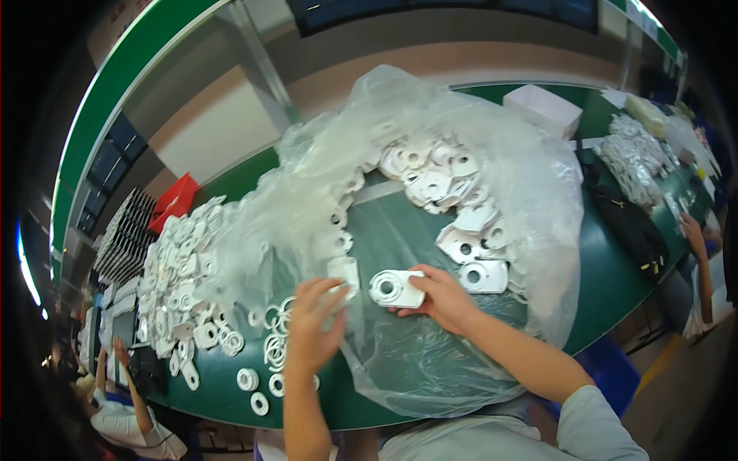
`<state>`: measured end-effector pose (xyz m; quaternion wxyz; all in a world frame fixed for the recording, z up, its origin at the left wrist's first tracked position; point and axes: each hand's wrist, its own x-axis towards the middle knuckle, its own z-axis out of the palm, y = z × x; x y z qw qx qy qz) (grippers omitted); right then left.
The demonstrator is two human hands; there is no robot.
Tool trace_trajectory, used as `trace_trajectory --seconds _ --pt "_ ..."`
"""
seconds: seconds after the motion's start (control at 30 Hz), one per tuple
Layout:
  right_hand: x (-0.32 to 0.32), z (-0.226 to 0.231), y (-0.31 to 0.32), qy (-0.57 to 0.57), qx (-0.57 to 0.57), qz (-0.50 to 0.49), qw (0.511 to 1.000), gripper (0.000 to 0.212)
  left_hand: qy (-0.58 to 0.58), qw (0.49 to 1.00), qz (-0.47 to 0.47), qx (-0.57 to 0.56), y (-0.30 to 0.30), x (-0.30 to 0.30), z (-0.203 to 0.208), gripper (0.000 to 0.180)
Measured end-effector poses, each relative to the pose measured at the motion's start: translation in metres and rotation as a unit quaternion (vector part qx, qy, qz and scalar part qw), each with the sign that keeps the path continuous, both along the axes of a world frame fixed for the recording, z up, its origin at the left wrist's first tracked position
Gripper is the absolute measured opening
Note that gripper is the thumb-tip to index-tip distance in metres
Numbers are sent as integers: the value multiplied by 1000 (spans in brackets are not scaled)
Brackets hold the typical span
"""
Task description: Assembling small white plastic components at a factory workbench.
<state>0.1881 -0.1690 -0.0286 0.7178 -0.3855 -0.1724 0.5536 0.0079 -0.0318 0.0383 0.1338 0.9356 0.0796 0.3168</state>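
Observation:
My right hand (442, 298) grips a white plastic housing (406, 290) by its right end, thumb on top and fingers underneath. A round ringed opening faces up at the housing's left end. My left hand (315, 323), slightly blurred, hovers to the left of it with fingers apart, and nothing shows in them. Just beyond its fingertips a flat white part (345, 273) lies on the clear plastic sheet (415, 361). Another white housing with a round hole (484, 276) lies to the right of my right hand.
White housings (434, 180) are heaped on the sheet's far side. Loose white rings (275, 349) and a pile of white parts (184, 261) spread over the green table (223, 392) at left. A red bin (175, 201) and white box (542, 111) stand farther back. Other people work at both ends.

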Motion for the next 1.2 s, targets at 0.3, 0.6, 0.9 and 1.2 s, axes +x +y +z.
trace_trajectory --seconds 0.3,0.6,0.9,1.2 --pt "-5 6 1 -73 -15 4 997 24 185 932 237 -203 58 -70 -21 22" --pt "-2 3 0 -50 1 7 999 22 123 926 261 -243 63 -62 -25 12" --pt "-4 3 1 -48 8 17 999 22 124 957 247 -87 56 -54 -25 9" --pt "-2 4 -1 -61 5 17 998 23 56 966 244 -68 62 -53 -24 7"
